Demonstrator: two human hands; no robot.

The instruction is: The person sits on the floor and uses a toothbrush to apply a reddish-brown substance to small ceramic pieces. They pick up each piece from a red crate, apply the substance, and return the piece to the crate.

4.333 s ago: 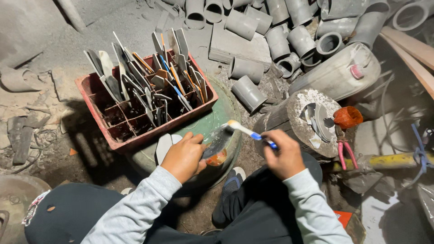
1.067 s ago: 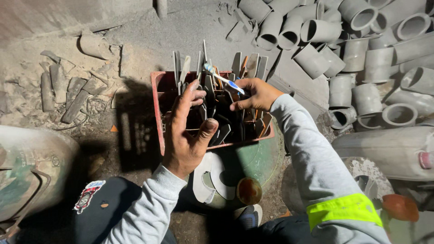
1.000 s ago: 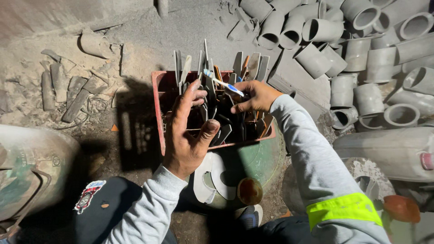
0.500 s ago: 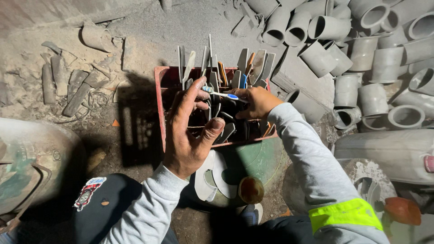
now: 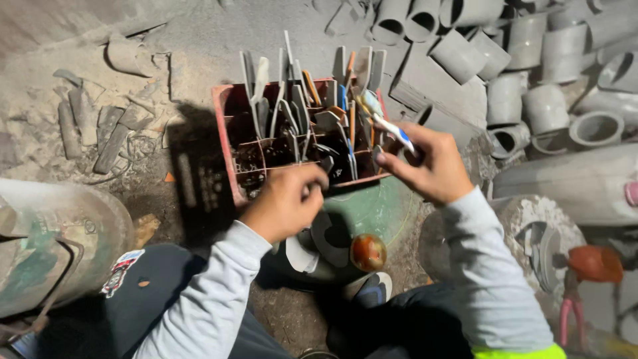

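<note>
While the red crate (image 5: pixel 226 143) sits at the middle of the view, packed with upright grey blades and strips (image 5: pixel 292 100) in its compartments, both hands are held at its near edge. The left hand (image 5: pixel 282 203) is seen at about 6 o'clock from the crate's centre, its fingers curled together over the front wall of the crate; whether anything is pinched inside them cannot be told, since the fingertips are turned away from the camera. The right hand (image 5: pixel 432 166) is placed at about 4 o'clock from the crate, just beside its right corner, and a toothbrush (image 5: pixel 385 123) with a white and blue handle is pinched between thumb and fingers, its head pointed toward 10 o'clock over the crate's right-hand compartments. The crate is rested on a green drum (image 5: pixel 382 209), whose rim is seen at 5 o'clock from the crate. A small round brown object (image 5: pixel 368 252) lies on the drum at 6 o'clock from the right hand. Grey pipe sections (image 5: pixel 505 93) are piled at 2 o'clock, well apart from the hands. An orange-capped object (image 5: pixel 595 262) is seen at 4 o'clock near the frame's edge. Grey sleeves are worn on both arms, with a yellow band on the right one.
</note>
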